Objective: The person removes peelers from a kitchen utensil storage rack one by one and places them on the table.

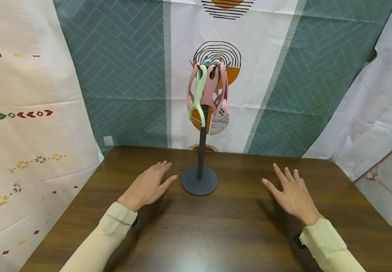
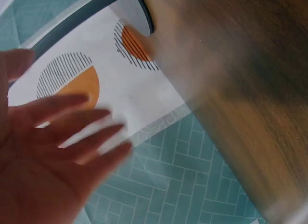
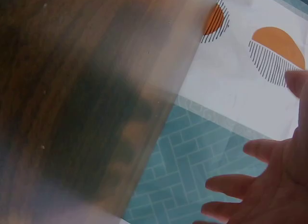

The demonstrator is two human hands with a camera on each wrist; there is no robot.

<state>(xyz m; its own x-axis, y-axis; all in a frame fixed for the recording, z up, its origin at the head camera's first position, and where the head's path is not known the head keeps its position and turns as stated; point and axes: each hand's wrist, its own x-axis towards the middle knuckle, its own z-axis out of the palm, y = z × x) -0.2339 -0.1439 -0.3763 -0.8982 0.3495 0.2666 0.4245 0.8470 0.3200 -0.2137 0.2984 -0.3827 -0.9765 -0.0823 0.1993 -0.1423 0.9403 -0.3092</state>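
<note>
A dark grey stand with a round base and an upright pole stands toward the back of the table. From its top hang several peelers: a light green peeler in front, a pink peeler beside it, and more pink ones around the hooks. To the left of the base is my left hand, fingers extended and holding nothing. My right hand is farther off to the right of the stand, its fingers spread and nothing in them. Both wrist views show the palms bare.
The brown wooden table reaches back to a green and white patterned curtain. A cream cloth hangs along the left side, and a white cloth hangs on the right.
</note>
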